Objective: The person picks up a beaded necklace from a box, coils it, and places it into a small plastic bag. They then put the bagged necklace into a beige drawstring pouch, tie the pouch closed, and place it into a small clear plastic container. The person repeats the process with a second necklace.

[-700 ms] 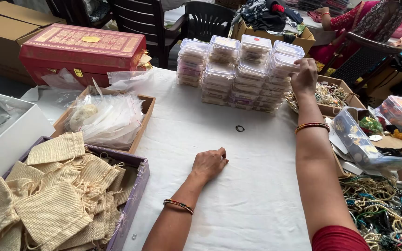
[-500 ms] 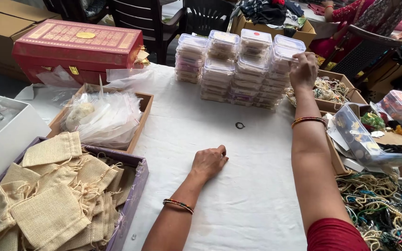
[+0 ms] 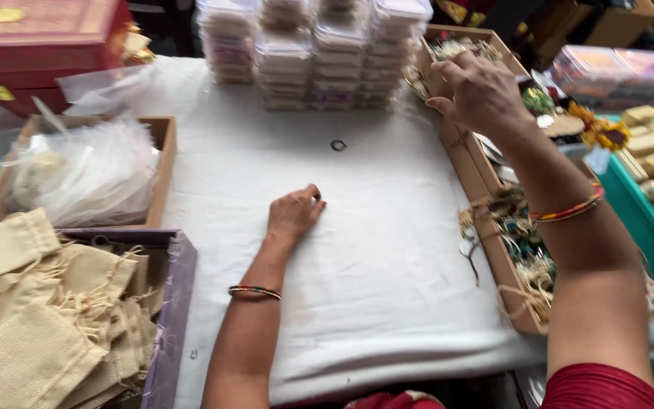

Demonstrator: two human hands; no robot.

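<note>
Fingers of my left hand (image 3: 294,215) curl empty on the white cloth-covered table (image 3: 387,250); my right hand (image 3: 478,92), loosely open and holding nothing, hovers over the long brown cardboard tray (image 3: 493,250).

Left hand (image 3: 294,214) flat, right hand (image 3: 480,91) outstretched

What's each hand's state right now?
Left hand: loosely curled, resting on the white cloth, holding nothing.
Right hand: fingers bent over the cardboard tray; any grasp cannot be told.

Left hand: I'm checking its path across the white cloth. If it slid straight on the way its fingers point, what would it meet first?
The left hand rests on the white cloth, fingers pointing up and slightly right. Bare cloth lies ahead, then probably the small dark ring; it might narrowly miss it and reach the stacked clear plastic boxes.
</note>
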